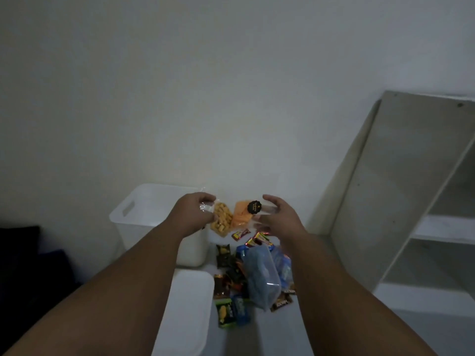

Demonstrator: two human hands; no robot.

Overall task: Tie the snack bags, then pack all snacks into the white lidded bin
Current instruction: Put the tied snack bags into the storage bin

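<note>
My left hand (198,214) grips the clear neck of a bag of yellow snack pieces (221,220), held beside the rim of the white bin (136,201). My right hand (279,217) is spread with fingers relaxed over a clear bag of orange snacks (240,218) that bears a black round sticker (254,207); whether it touches the bag I cannot tell. On the floor below lie several small wrapped snacks (226,255) and a bluish clear bag (261,276). The bin's white lid (190,304) lies flat on the floor nearer me.
A pale shelf unit (411,188) leans against the wall on the right. Dark fabric (30,265) lies at the left. The white wall stands right behind the bin.
</note>
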